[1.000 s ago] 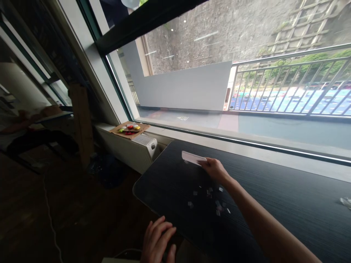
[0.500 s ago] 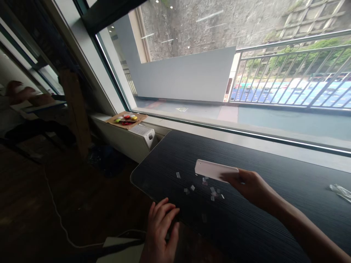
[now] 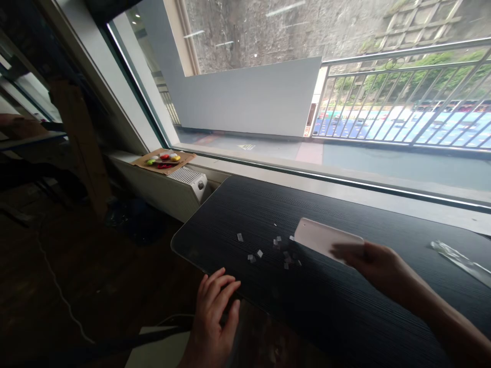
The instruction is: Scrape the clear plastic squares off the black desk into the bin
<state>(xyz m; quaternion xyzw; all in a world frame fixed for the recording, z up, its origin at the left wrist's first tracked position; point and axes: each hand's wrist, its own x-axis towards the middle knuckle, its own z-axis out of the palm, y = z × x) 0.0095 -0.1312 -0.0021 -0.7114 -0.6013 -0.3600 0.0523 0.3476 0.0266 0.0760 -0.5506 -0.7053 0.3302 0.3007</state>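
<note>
My right hand (image 3: 378,260) is closed on the right end of a pale pink flat rectangular piece (image 3: 322,236) with rounded corners and a small hole near one corner. The piece is held low over the dark table (image 3: 245,204), tilted; whether it touches the top I cannot tell. Left of it lie several small clear squares (image 3: 260,253), loosely scattered, with one bit (image 3: 292,238) right at the piece's left edge. At the near table edge my left hand (image 3: 217,299) has its fingers stretched out and holds nothing.
Crumpled clear plastic (image 3: 456,258) lies on the table at the right. Behind runs a window sill (image 3: 307,183). On a ledge at the left, a cardboard sheet (image 3: 148,159) bears colourful small items, beside a white vented unit (image 3: 190,179). A cable (image 3: 57,286) trails on the floor.
My right hand has moved the pink piece to the right, away from the clear squares. My left hand stays by the table edge, and the view has shifted slightly.
</note>
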